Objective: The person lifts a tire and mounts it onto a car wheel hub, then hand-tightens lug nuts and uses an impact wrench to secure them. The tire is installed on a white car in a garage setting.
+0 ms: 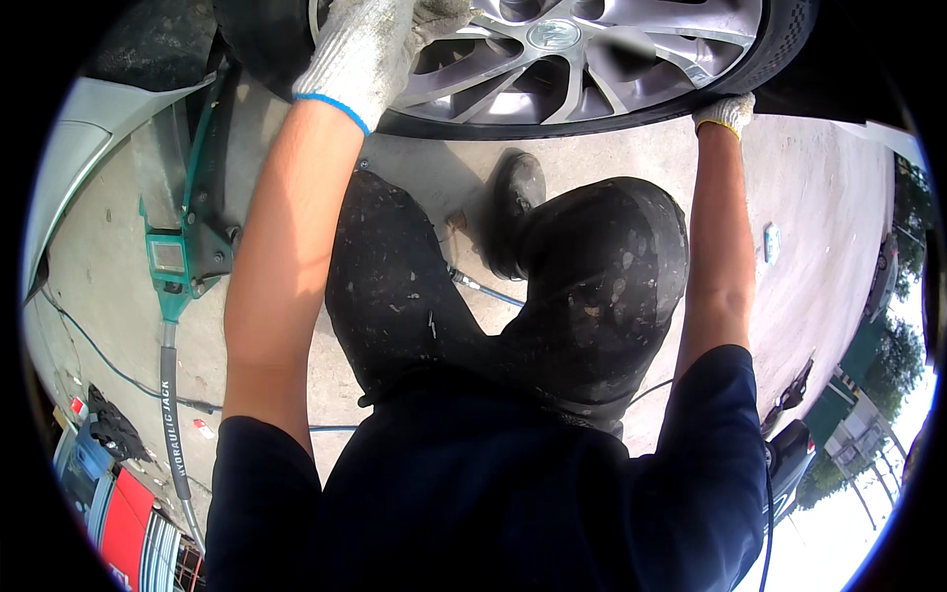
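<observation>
A car wheel [473,104] with silver spokes and a black tyre fills the top of the view. My left hand [380,44], in a white knit glove with a blue cuff, lies over the wheel's left part. Its fingers look curled near the spokes at the picture's upper edge; whatever they may hold is hidden. Down at the tyre's lower right edge, my right hand [728,111] grips the wheel from beneath. It wears a white glove with a yellow cuff, and its fingertips are hidden behind the tyre.
On the left stands a green hydraulic floor jack [173,259] with a long handle [174,414]. A blue air hose [109,360] runs across the concrete floor. Light car bodywork [74,148] is at the upper left. My bent knees are below the wheel.
</observation>
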Demonstrator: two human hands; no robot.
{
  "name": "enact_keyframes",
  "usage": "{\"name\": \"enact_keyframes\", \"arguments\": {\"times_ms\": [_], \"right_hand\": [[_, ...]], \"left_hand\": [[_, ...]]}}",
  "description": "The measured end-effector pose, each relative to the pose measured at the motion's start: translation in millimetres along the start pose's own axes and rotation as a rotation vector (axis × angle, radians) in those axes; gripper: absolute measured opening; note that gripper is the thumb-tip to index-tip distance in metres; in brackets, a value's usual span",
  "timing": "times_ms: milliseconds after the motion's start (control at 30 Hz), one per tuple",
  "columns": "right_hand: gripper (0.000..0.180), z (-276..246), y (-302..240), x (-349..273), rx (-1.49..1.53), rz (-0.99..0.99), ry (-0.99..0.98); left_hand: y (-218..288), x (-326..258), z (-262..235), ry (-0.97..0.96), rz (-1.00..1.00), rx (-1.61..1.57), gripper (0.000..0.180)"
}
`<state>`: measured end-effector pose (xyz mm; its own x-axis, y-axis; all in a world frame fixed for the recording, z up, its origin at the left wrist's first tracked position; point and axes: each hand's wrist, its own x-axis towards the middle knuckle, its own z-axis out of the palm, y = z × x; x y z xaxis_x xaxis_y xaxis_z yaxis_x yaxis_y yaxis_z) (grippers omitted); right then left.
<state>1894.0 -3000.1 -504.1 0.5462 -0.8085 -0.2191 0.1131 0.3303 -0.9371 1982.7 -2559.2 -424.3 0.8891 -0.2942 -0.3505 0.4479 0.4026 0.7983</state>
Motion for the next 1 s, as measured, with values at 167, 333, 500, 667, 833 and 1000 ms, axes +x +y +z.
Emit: {"name": "enact_keyframes", "arguments": {"times_ms": [167, 333, 500, 667, 833, 1000], "right_hand": [[0.049, -23, 12, 37, -0.057, 0.061, -0.003], [0.050, 10, -2, -7, 0.083, 0.089, -0.060], [0.051, 22, -3, -25, 0.104, 0.124, -0.047], [0.048, 19, 8, -8, 0.182, 0.013, -0.080], [0.042, 16, 15, 13, 0.309, 0.031, -0.037], [0.048, 23, 18, 4, 0.441, 0.050, -0.045]], "left_hand": [[2, -8, -3, -0.007, 0.014, -0.020, 0.026], [9, -10, -4, 0.048, 0.055, -0.016, 0.027], [0, -3, -13, 0.105, 0.109, -0.017, 0.032], [-3, -17, 10, 0.282, -0.002, 0.122, 0.031], [-9, -13, 27, 0.404, -0.014, 0.083, 0.030], [-1, -3, 13, 0.374, -0.013, 0.111, 0.019]]}}
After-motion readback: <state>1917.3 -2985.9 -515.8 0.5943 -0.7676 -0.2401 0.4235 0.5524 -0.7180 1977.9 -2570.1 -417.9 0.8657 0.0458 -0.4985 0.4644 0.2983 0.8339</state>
